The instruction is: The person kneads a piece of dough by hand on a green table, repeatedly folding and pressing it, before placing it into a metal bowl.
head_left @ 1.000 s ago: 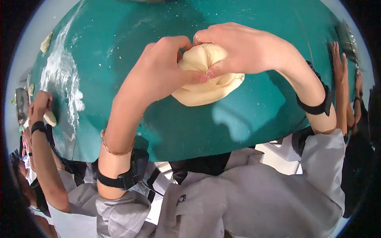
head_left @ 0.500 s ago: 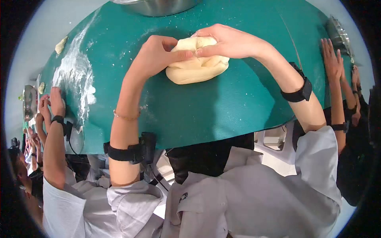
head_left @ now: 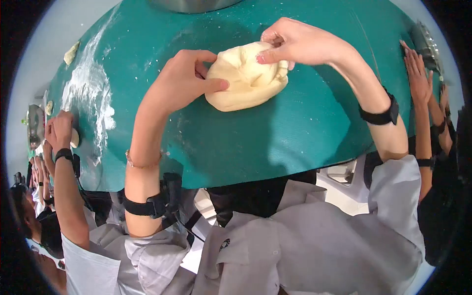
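A pale, smooth lump of dough (head_left: 243, 81) with folds and dents on top is between my two hands over the green table. My left hand (head_left: 184, 78) grips its left edge, thumb on top and fingers curled around the side. At the upper right edge, my right hand (head_left: 295, 44) pinches the dough, its thumb pressing the top surface and a fingertip showing beyond the right side. The undersides of both grips are hidden by the dough.
White flour (head_left: 91, 83) is spread across the left of the green table (head_left: 221, 147). A metal bowl (head_left: 196, 4) stands at the far edge, another bowl (head_left: 427, 46) at the right. Co-workers' hands (head_left: 61, 128) are at the left, and another person's hand (head_left: 417, 73) at the right.
My hands have moved apart, and the dough between them is wider and rounder on top. At the left, a co-worker's hand has shifted, with a pale piece now showing beside it.
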The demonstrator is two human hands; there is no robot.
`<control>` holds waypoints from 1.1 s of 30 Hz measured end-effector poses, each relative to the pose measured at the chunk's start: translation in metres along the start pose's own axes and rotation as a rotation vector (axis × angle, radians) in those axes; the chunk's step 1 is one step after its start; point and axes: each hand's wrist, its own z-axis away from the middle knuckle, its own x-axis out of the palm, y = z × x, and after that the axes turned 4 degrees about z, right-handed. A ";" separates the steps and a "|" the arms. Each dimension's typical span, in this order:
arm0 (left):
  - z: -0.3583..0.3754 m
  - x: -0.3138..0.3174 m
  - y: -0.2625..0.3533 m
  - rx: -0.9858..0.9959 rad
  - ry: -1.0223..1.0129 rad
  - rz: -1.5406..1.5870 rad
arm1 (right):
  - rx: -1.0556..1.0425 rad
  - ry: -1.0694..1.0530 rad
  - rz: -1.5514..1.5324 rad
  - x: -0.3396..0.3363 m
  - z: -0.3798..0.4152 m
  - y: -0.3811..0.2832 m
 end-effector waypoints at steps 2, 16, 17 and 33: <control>-0.004 -0.001 0.001 0.008 0.063 -0.037 | -0.092 0.125 0.247 -0.001 0.000 -0.009; -0.012 -0.025 -0.013 0.052 0.185 0.340 | -0.003 0.152 -0.214 0.002 -0.016 0.019; -0.004 -0.024 -0.011 0.011 0.224 0.447 | 0.030 0.088 -0.312 -0.001 -0.006 0.022; -0.064 0.072 0.072 0.018 0.529 -0.416 | 0.019 0.255 -0.450 -0.035 0.010 0.038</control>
